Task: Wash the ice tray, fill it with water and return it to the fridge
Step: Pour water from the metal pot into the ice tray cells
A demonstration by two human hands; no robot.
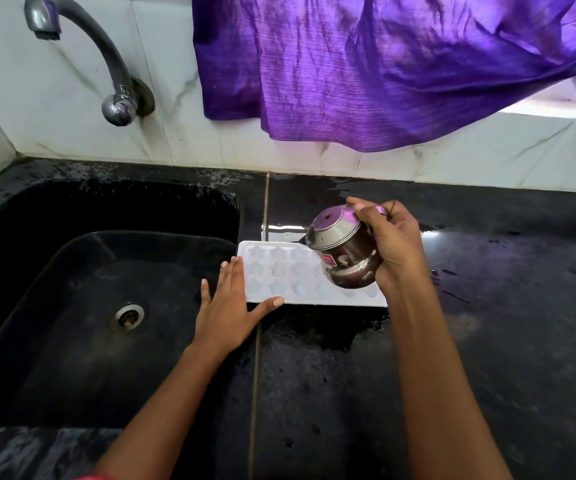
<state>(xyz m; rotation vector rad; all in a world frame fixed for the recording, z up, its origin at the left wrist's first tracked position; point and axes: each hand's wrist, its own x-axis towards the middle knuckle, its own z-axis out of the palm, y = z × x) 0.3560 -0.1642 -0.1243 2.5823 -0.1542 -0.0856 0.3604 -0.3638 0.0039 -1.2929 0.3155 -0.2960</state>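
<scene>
A white ice tray [279, 275] with star-shaped cells lies flat on the wet black counter, just right of the sink. My left hand [231, 306] rests against its left end, fingers spread along the edge and thumb at the front rim. My right hand [392, 247] holds a small steel pot [343, 252] tipped far over above the tray's right half, its base turned up toward the wall. The pot hides several cells on that side.
A black sink [82, 299] with a metal drain [128, 317] lies to the left, under a curved grey tap [82, 36] that is not running. A purple cloth [366, 64] hangs over the tiled wall. The counter [487, 306] shows puddles.
</scene>
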